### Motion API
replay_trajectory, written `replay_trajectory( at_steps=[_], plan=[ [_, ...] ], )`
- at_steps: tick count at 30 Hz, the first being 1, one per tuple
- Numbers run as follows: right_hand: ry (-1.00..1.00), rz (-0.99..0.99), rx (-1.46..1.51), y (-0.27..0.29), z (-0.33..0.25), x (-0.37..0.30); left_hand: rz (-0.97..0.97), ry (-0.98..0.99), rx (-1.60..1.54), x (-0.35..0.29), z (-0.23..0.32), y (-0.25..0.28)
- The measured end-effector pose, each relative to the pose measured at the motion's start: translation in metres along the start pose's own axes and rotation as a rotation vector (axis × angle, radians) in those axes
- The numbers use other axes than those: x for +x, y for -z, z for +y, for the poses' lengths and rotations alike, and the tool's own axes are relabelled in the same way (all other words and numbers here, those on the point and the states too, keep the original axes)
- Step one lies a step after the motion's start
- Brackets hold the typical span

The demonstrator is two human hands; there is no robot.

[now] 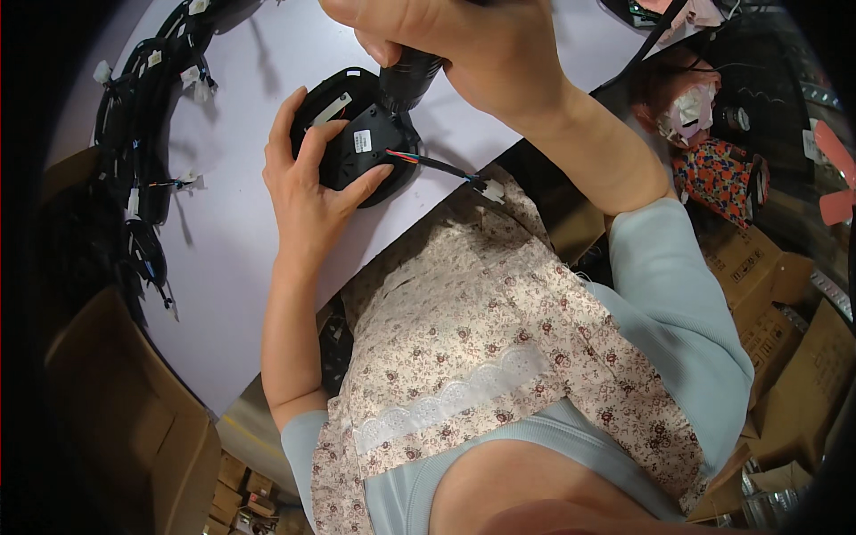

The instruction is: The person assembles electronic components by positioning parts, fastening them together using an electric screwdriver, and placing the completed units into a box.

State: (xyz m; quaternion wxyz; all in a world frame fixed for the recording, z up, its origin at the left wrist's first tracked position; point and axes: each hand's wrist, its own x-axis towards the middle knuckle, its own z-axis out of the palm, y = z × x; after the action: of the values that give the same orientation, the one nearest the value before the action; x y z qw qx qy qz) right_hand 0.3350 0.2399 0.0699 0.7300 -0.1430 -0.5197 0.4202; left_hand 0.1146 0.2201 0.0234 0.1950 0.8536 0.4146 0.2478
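Note:
My left hand [312, 183] grips a rounded black plastic housing [390, 185] on the table, thumb on its near side and fingers spread over the left edge. A black module [375, 134] with a small white label sits in it. Thin coloured wires run out through a black sleeve [441, 167] to a white connector [489, 190] at the table edge. Above the housing, my right hand [473, 53] is closed around a black cylindrical power screwdriver [410, 80]. Its nose points down at the module's far right corner; the tip's contact is hidden.
Along the table's left side lie several similar black units [134, 134] with wires and white connectors. An open cardboard box [134, 419] stands at the lower left. On the right are cartons [758, 285], a floral pouch [722, 178] and a black cable [651, 45].

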Motion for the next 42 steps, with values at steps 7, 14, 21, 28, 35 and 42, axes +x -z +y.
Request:
replay_trajectory(
  at_steps=[7,14,21,28,35,42],
  plan=[
    [-0.058,-0.102,-0.140,-0.006,-0.006,-0.001,0.008,-0.001,-0.012,-0.002,-0.002,0.000],
    [-0.237,-0.106,0.001,-0.018,-0.003,-0.003,-0.032,0.071,-0.034,0.000,-0.001,0.000],
    [-0.130,-0.272,-0.074,-0.017,-0.003,0.014,-0.031,0.080,-0.011,0.001,-0.005,-0.001],
    [0.274,0.231,-0.178,0.035,-0.074,0.058,0.026,0.006,0.057,-0.008,0.002,-0.004],
    [0.020,0.192,-0.590,0.046,-0.065,0.055,0.035,0.023,0.030,-0.008,-0.002,-0.004],
    [0.047,-0.011,-0.617,0.035,-0.063,0.065,0.119,0.013,-0.054,-0.015,0.002,-0.002]
  ],
)
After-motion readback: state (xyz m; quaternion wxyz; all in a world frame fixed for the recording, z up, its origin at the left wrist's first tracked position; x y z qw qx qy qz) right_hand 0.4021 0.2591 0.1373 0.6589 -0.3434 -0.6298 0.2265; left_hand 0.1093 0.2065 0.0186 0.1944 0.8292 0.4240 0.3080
